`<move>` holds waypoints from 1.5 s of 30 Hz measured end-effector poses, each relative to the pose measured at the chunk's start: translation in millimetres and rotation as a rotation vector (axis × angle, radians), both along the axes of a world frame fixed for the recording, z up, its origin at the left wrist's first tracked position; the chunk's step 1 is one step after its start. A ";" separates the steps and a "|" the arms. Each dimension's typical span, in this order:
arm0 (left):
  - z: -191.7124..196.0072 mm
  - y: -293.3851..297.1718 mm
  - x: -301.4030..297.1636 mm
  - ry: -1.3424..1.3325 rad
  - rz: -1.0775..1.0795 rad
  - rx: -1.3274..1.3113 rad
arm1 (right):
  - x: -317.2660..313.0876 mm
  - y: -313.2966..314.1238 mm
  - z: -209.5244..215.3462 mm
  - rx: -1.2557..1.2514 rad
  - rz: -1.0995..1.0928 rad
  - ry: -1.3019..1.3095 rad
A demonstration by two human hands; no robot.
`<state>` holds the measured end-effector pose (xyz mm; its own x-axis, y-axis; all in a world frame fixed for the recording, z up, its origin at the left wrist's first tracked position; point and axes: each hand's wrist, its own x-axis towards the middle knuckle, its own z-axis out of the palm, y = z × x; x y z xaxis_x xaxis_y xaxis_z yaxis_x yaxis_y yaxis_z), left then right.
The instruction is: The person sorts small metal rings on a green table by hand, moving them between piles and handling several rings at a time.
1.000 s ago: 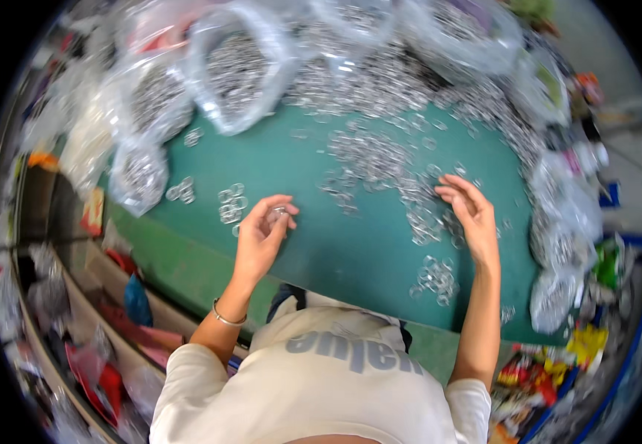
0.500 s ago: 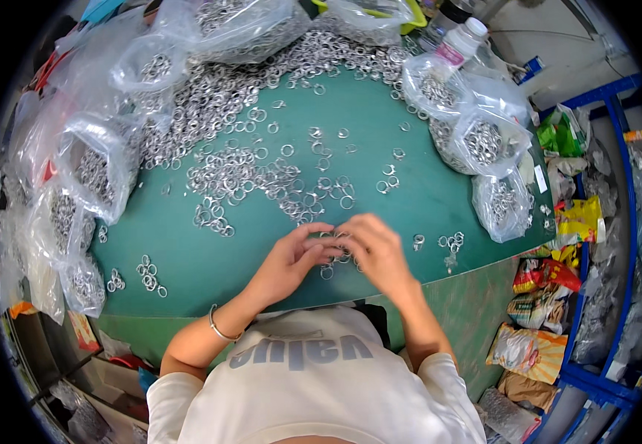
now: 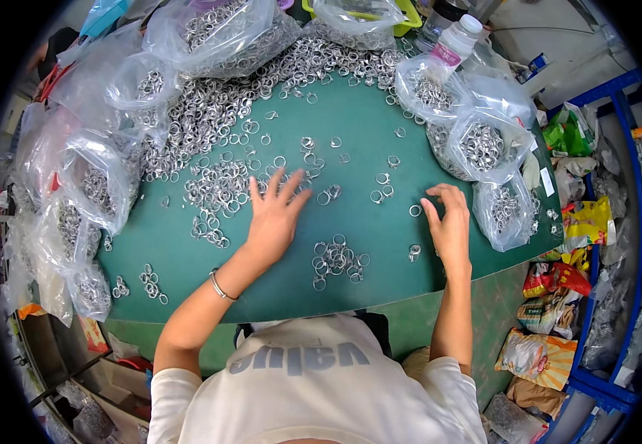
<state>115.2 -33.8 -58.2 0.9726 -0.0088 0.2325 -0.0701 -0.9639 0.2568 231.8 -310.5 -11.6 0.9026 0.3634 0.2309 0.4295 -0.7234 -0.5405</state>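
Observation:
Silver-coloured metal rings lie all over the green tabletop. My left hand (image 3: 273,222), with a bracelet (image 3: 219,286) on its wrist, is open, its fingers spread over the right side of a loose ring pile (image 3: 221,189). Over at the right, my right hand (image 3: 450,226) is open, thumb and fingers apart. A single ring (image 3: 415,211) lies beside its thumb, and a few rings (image 3: 414,252) sit near its wrist. Between my forearms, close to the front edge, is a small ring heap (image 3: 339,260) that neither hand touches.
A dense bank of rings (image 3: 210,103) runs along the back and left. Open plastic bags of rings stand at left (image 3: 99,181) and right (image 3: 482,144). A white bottle (image 3: 457,41) stands at back right. Beyond the table's right edge is a blue shelf (image 3: 617,148) with packets.
My hands have parted from over the small ring heap, uncovering it. The left went up and left onto the loose pile; the right went right, past the heap.

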 end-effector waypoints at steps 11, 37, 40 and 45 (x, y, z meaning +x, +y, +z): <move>15.0 24.7 16.0 -0.077 0.263 0.006 | 8.4 75.4 -15.7 0.201 0.292 0.263; 27.0 -5.7 -0.2 0.093 -0.100 -0.647 | -11.8 70.5 9.0 0.019 0.506 0.595; 22.2 -10.5 -0.1 0.122 -0.115 -0.565 | -17.0 82.0 6.4 0.063 0.418 0.489; 26.9 -8.8 -7.4 0.300 -0.160 -0.752 | -23.9 81.7 6.2 -0.011 0.583 0.563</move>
